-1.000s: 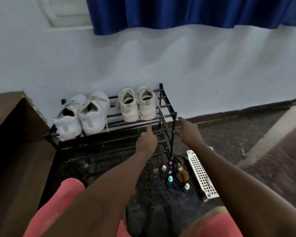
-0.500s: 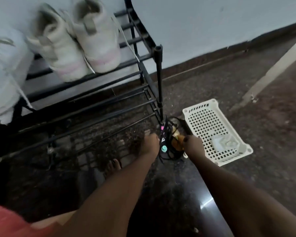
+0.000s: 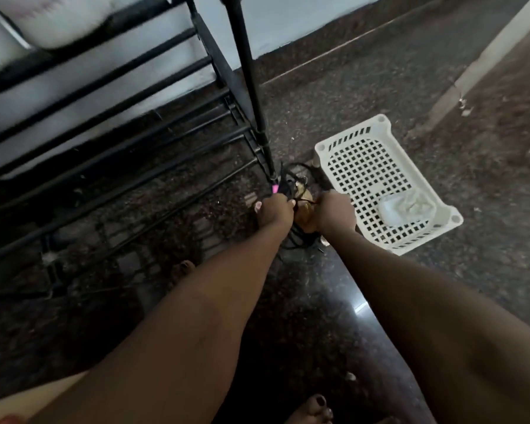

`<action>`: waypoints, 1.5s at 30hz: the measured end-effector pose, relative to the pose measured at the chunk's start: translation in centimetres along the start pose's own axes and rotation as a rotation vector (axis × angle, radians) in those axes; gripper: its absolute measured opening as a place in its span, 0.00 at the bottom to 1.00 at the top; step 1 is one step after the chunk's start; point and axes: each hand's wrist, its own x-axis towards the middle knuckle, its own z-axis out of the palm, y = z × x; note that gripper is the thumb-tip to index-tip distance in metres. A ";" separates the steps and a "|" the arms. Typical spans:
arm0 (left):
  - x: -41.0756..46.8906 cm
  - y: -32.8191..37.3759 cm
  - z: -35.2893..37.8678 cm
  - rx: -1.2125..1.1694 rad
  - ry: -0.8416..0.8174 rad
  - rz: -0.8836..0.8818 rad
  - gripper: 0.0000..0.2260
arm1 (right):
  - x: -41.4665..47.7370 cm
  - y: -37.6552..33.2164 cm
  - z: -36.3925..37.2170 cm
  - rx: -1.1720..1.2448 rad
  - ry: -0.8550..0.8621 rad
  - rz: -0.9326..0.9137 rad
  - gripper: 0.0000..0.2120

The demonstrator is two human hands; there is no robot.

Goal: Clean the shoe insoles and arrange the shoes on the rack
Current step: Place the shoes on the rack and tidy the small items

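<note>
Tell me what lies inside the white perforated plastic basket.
The white perforated plastic basket holds one pale crumpled item, perhaps a cloth; what lies beneath it is hidden.

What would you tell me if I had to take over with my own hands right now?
Hands: the left hand grips the black straps of the sandals, low beside the front leg of the rack. The right hand holds them from the other side.
Nearby: a white basket with a pale bundle inside.
Done: white shoes sit on the rack's top shelf.
Left: put the sandals on the rack. Whether their insoles are clean, I cannot tell.
</note>
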 end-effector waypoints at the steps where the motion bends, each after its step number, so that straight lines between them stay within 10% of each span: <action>1: -0.4 0.3 -0.6 -0.030 0.000 -0.027 0.14 | -0.1 -0.2 -0.8 0.023 0.010 0.005 0.11; 14: -9.1 3.8 -12.4 -0.427 0.080 0.017 0.06 | -7.5 -7.0 -17.4 0.560 0.099 -0.266 0.15; 22: -17.8 4.7 -20.0 -0.596 0.006 0.268 0.07 | -14.5 -7.9 -21.5 0.259 0.162 -0.467 0.05; 32: -21.9 5.6 -24.7 -0.017 0.040 0.630 0.10 | -17.2 -7.9 -17.9 0.546 0.100 -0.702 0.17; 45: -19.2 4.9 -29.0 -0.310 0.249 0.488 0.06 | -15.5 -7.2 -23.4 0.496 0.240 -0.580 0.06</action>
